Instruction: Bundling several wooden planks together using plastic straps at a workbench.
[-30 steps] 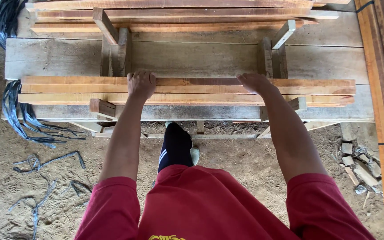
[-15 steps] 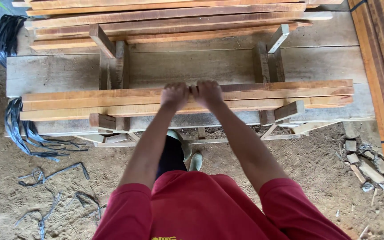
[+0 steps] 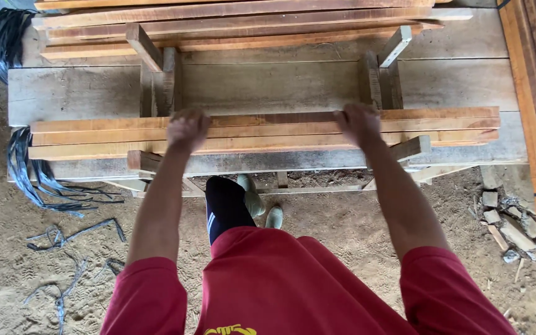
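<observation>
Fingers [image 3: 184, 119] blurred (grip unclear) | left hand [image 3: 187, 129], right hand [image 3: 358, 122] on planks [image 3: 268, 130]

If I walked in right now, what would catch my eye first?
Two bare arms reaching out, the left hand and right hand set apart on a stack of long orange-brown boards lying across wooden trestles. Black strapping lies tangled on the sandy ground at the left.

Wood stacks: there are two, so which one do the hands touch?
The nearer stack, low across the wooden supports. Left hand and right hand rest on it; the farther stack lies untouched behind.
</observation>
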